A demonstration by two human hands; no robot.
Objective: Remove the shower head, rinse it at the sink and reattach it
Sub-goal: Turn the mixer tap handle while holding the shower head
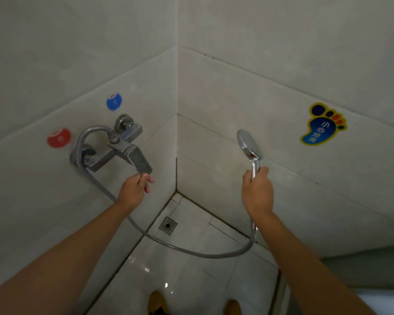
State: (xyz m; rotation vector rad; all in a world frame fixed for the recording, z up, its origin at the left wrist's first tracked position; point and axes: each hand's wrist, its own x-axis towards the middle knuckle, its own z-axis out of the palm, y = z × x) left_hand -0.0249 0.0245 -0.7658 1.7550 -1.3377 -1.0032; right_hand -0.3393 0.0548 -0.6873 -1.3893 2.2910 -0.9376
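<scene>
Now my right hand (257, 192) grips shower head (249, 144) handle; left hand (133, 189) fingers pinch tap lever (139, 159). Head off holder, hose (191, 252) attached; next, I judge, unscrew hose.

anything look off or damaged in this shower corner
Nothing looks broken or spilled. Dark grime marks the grout line in the wall corner, and the tap lever under the left hand looks spotted and dull. The shower head, held by the right hand, is off any wall holder.

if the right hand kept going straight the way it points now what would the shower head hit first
Probably the tiled wall. The right hand grips the shower head by its handle, aimed up at that wall, and nothing else shows in between, though depth is unclear.
</scene>
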